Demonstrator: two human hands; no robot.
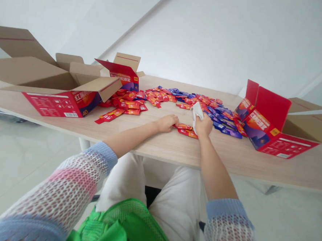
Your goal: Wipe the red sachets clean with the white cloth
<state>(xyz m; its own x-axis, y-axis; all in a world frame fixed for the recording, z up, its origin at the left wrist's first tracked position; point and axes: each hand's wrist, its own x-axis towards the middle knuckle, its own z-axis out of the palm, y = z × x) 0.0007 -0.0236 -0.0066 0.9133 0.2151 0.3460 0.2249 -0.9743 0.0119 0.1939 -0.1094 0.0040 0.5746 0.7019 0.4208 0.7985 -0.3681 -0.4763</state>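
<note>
Red sachets (188,133), two at least and overlapping, lie on the table (154,145) near its front edge, between the person's hands. Their long axes run left to right, roughly along that edge, each right end angled slightly toward the person (which end carries the narrow neck cannot be told, since the hands cover part of them). The left hand (167,123) has its fingers curled around the left end of the upper sachet. The right hand (203,125) grasps a bunched white cloth (196,113), which hangs at the sachets' right end. Beyond the hands spreads an arc of red and purple packets (232,132); at its left end a single packet (110,116) points its neck leftward and toward the person. Open cartons stand at the left (58,103) and right (274,138).
</note>
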